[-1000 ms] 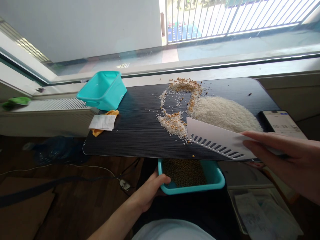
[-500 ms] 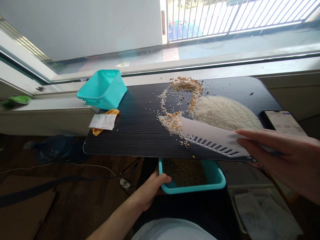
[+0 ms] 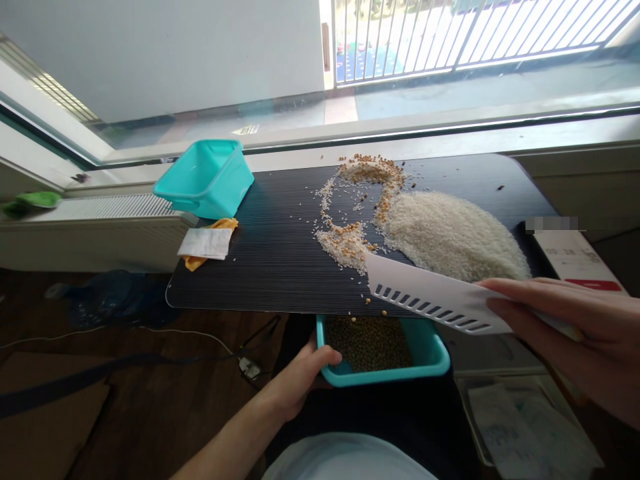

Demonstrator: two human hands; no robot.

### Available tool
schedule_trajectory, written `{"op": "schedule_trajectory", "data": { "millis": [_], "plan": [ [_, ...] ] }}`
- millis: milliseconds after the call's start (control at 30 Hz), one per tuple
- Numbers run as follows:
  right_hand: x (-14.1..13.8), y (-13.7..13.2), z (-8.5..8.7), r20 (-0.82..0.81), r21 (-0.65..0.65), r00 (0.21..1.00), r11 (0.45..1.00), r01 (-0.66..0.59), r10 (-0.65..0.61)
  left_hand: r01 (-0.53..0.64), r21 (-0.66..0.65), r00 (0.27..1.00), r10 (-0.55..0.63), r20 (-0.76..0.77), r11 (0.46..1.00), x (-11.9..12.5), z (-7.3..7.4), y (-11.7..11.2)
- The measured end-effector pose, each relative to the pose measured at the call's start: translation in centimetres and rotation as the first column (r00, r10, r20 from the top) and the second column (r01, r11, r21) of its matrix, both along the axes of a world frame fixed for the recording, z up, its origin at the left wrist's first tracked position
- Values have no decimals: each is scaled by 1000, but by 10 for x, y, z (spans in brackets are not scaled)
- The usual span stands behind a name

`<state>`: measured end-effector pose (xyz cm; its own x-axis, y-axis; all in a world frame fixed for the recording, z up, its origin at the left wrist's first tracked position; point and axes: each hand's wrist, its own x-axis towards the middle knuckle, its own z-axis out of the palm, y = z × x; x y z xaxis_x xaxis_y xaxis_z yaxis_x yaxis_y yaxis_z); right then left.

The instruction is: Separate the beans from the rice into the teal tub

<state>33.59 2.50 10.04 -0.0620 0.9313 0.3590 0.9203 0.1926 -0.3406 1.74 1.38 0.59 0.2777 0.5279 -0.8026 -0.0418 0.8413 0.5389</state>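
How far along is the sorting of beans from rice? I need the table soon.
Done: the bin under the table edge, held by the left hand, already holds many beans, and a large rice pile looks clean. In hand: the right hand holds a white scraper. Left: a mixed ring of beans and rice.

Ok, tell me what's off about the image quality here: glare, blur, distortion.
Head view: daylight through the railing is blown out; a smeared, pixelated patch covers the top of the phone; wide-angle bending curves the table edges; the right hand looms large at the frame edge; the rice pile stays sharp.
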Motion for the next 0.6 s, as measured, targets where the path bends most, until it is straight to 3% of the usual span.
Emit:
{"op": "schedule_trajectory", "data": {
  "millis": [100, 200, 433, 600],
  "plan": [
    [-1, 2, 2, 39, 17, 984, 984, -176, 175, -8, -6, 1000, 8, 4, 1000, 0, 0, -1],
    [-2, 0, 1, 15, 7, 972, 972, -233, 233, -6, -7, 1000, 6, 15, 1000, -1, 0, -2],
    [-10, 6, 5, -22, 27, 977, 977, -211, 211, 0, 2, 1000, 0, 4, 1000, 0, 0, 0],
    [-23, 16, 8, -49, -1, 959, 960, -278, 278, -6, 4, 1000, 6, 19, 1000, -1, 0, 0]
  ]
}}
